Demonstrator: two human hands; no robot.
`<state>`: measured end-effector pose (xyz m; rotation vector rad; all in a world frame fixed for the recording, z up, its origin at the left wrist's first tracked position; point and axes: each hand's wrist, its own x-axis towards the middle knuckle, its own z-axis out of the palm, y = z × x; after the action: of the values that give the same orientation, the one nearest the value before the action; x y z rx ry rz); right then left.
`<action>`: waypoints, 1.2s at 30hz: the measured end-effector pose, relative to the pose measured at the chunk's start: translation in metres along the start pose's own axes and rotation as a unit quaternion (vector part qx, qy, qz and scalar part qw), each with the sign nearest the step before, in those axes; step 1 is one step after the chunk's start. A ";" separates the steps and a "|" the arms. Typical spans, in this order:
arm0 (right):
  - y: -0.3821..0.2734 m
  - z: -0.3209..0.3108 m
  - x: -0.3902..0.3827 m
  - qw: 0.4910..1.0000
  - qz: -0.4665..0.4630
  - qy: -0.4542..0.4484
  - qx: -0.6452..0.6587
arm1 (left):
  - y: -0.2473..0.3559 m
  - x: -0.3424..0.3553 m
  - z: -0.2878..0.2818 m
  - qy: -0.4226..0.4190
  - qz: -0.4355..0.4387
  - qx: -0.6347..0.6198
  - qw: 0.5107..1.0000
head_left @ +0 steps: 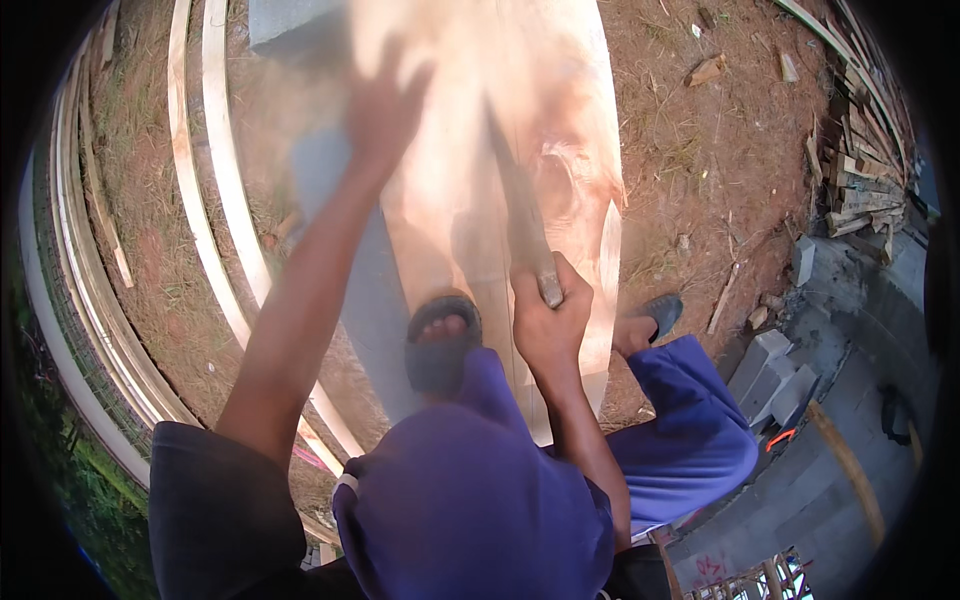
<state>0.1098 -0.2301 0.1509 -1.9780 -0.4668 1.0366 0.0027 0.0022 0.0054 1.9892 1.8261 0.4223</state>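
A wide, pale wooden board stretches away in front of me. My left hand is over the board's far left part, fingers spread and somewhat blurred; whether it presses on the wood I cannot tell. My right hand is closed around the worn handle of a tool with a long dark blade that narrows toward its far end. The blade slants away over the board; its edge is too blurred to tell the kind of tool. My foot in a dark sandal is on the near part of the board.
Long thin wooden strips lie on the ground to the left. A grey block is at the board's far left. My other sandaled foot is right of the board. Wood scraps are piled far right, with pale blocks nearer.
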 end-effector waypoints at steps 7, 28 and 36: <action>0.005 -0.101 -0.158 0.995 0.039 0.014 -0.090 | -0.004 0.001 -0.012 -0.014 -0.004 0.000 1.000; 0.016 -0.015 -0.019 0.999 0.013 -0.029 -0.008 | -0.003 -0.003 0.003 -0.011 -0.001 -0.003 1.000; 0.004 -0.091 -0.153 0.991 0.079 0.020 -0.104 | -0.008 -0.004 0.000 -0.003 -0.003 -0.011 1.000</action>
<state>0.0927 -0.3754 0.2516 -2.2463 -0.4140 1.0805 -0.0040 -0.0010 0.0016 1.9671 1.8165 0.4315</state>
